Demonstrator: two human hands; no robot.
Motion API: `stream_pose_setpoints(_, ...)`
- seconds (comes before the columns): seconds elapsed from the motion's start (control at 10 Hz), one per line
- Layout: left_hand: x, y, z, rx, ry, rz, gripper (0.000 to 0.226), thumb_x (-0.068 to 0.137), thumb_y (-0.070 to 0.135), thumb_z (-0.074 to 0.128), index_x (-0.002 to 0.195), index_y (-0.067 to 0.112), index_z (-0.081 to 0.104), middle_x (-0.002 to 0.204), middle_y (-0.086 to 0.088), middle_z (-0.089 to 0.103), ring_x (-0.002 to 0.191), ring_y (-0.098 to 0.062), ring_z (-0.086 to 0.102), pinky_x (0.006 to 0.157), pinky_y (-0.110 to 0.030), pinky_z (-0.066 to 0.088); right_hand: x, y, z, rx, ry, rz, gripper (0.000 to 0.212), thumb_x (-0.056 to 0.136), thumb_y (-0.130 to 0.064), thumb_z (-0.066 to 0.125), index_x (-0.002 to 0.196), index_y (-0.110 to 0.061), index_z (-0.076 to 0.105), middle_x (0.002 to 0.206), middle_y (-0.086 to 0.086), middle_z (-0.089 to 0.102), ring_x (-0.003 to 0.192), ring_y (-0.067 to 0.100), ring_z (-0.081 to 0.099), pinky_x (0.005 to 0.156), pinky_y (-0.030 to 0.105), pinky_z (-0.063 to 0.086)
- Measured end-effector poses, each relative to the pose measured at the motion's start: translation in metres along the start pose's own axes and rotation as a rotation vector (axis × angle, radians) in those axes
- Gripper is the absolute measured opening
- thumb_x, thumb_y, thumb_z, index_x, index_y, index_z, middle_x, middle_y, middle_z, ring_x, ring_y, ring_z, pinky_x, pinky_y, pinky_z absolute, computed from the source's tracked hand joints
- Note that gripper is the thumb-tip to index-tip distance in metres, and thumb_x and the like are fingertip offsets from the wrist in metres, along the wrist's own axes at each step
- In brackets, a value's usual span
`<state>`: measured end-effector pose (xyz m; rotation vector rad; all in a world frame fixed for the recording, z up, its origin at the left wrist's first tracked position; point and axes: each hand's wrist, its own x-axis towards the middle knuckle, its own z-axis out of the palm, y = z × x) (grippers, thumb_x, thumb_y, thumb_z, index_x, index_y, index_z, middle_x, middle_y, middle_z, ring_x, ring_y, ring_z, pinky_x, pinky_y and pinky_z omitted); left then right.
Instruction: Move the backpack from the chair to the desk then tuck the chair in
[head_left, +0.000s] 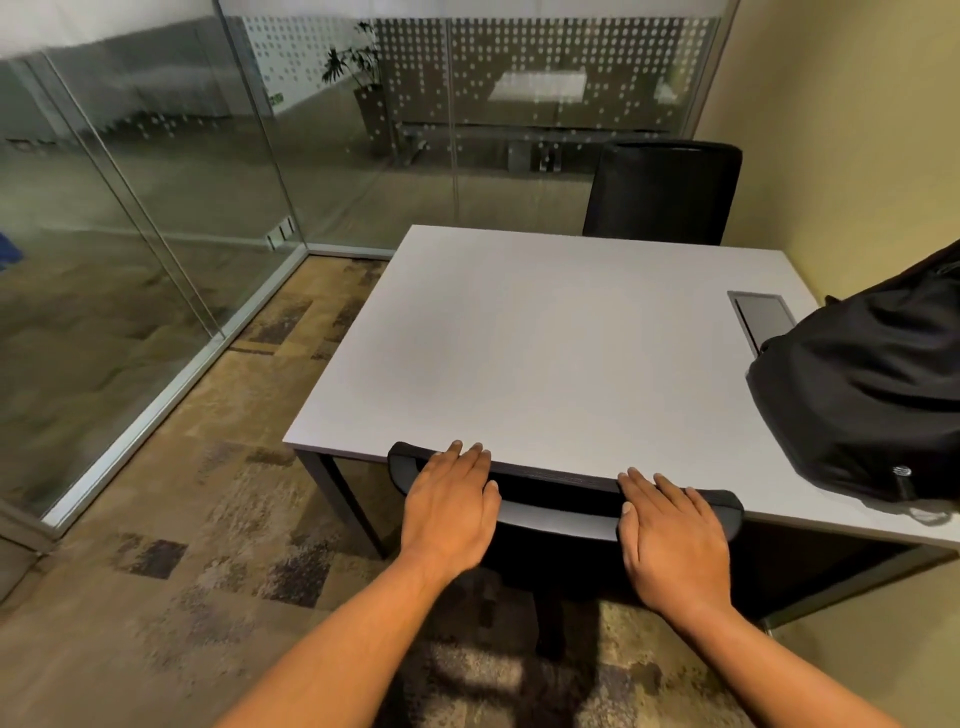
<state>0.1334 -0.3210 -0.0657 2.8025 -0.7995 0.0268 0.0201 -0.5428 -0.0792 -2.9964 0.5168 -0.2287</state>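
Both your hands, left hand (451, 512) and right hand (672, 540), are lying flat, unclenched, on the chair (558, 491) back at the bench (519, 332) near edge. Backpack (867, 395) is overhanging the bench's right side; a hard shove risks jolting it off.

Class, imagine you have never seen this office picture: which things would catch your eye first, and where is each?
First, the left hand and right hand laid flat on the black chair backrest, which meets the near edge of the pale grey rectangular desk. Next, the slumped black fabric backpack on the desk's right end, beside the wall.
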Motion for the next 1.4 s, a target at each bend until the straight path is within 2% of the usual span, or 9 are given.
stream_pose_setpoints(0.2,-0.002,0.002,0.000,0.031,-0.011,-0.028,0.053,0.102,0.035,0.017,0.147,0.016,0.034,0.154,0.001,0.035,0.144,-0.017,0.022,0.119,-0.033,0.011,-0.001,-0.003,0.000,-0.024,-0.019,0.013,0.053,0.097,-0.038,0.021,0.135,-0.021,0.054,0.139,-0.004,0.055,0.132,0.021,0.046,0.111,0.041,0.031)
stream_pose_setpoints(0.4,0.000,-0.009,-0.002,0.038,-0.033,0.018,0.053,0.102,0.035,0.016,0.149,0.014,0.031,0.157,-0.001,0.029,0.146,-0.018,0.018,0.119,-0.034,0.011,-0.004,-0.012,0.001,-0.039,-0.058,0.049,0.059,0.097,-0.040,0.013,0.140,-0.019,0.047,0.145,-0.003,0.050,0.136,0.021,0.041,0.113,0.040,0.029)
stream_pose_setpoints(0.7,0.006,-0.026,-0.009,-0.007,-0.097,0.081,0.054,0.102,0.033,0.016,0.151,0.011,0.024,0.160,-0.005,0.020,0.147,-0.018,0.012,0.120,-0.033,0.009,-0.001,-0.028,-0.004,-0.062,-0.135,0.042,0.069,0.092,-0.042,0.000,0.150,-0.019,0.029,0.156,-0.002,0.031,0.145,0.019,0.024,0.118,0.037,0.017)
stream_pose_setpoints(0.8,0.015,-0.027,-0.013,-0.024,-0.154,0.099,0.053,0.102,0.030,0.018,0.151,0.007,0.021,0.161,-0.008,0.017,0.148,-0.021,0.010,0.120,-0.034,0.009,0.005,-0.029,-0.012,-0.041,-0.130,-0.019,0.063,0.095,-0.039,0.008,0.148,-0.016,0.031,0.155,0.002,0.034,0.144,0.019,0.026,0.118,0.034,0.015)
stream_pose_setpoints(0.9,0.021,-0.027,-0.020,-0.034,-0.175,0.117,0.053,0.102,0.026,0.020,0.151,0.004,0.018,0.161,-0.011,0.013,0.148,-0.023,0.007,0.120,-0.034,0.009,0.012,-0.030,-0.020,-0.051,-0.085,-0.115,0.059,0.095,-0.036,0.015,0.143,-0.015,0.042,0.150,0.004,0.043,0.139,0.018,0.036,0.116,0.032,0.016)
stream_pose_setpoints(1.1,0.035,-0.028,-0.036,0.028,-0.074,0.126,0.053,0.102,0.024,0.024,0.151,0.004,0.015,0.161,-0.012,0.011,0.148,-0.024,0.008,0.119,-0.034,0.009,0.038,-0.040,-0.036,-0.029,0.050,-0.107,0.051,0.092,-0.031,0.029,0.127,-0.010,0.060,0.132,0.008,0.061,0.123,0.023,0.056,0.107,0.033,0.036)
stream_pose_setpoints(1.2,0.047,-0.021,-0.052,0.060,0.016,0.174,0.054,0.102,0.022,0.023,0.151,0.004,0.014,0.162,-0.011,0.010,0.148,-0.024,0.006,0.118,-0.033,0.006,0.057,-0.043,-0.062,-0.028,0.118,-0.164,0.047,0.092,-0.028,0.034,0.127,-0.010,0.060,0.132,0.008,0.061,0.123,0.023,0.056,0.109,0.031,0.027)
stream_pose_setpoints(1.3,0.066,-0.013,-0.076,-0.018,0.158,0.184,0.053,0.102,0.026,0.021,0.153,0.011,0.015,0.162,-0.004,0.009,0.148,-0.017,0.003,0.117,-0.028,-0.001,0.079,-0.042,-0.091,-0.075,0.233,-0.272,0.048,0.098,-0.029,0.028,0.129,-0.011,0.059,0.135,0.006,0.059,0.126,0.021,0.053,0.110,0.032,0.026)
stream_pose_setpoints(1.4,0.084,-0.005,-0.106,-0.017,0.221,0.215,0.053,0.102,0.030,0.020,0.153,0.016,0.013,0.162,0.002,0.005,0.148,-0.012,0.000,0.113,-0.024,-0.007,0.097,-0.042,-0.120,-0.086,0.252,-0.265,0.056,0.100,-0.034,0.015,0.135,-0.012,0.054,0.142,0.004,0.053,0.132,0.019,0.047,0.112,0.032,0.023)
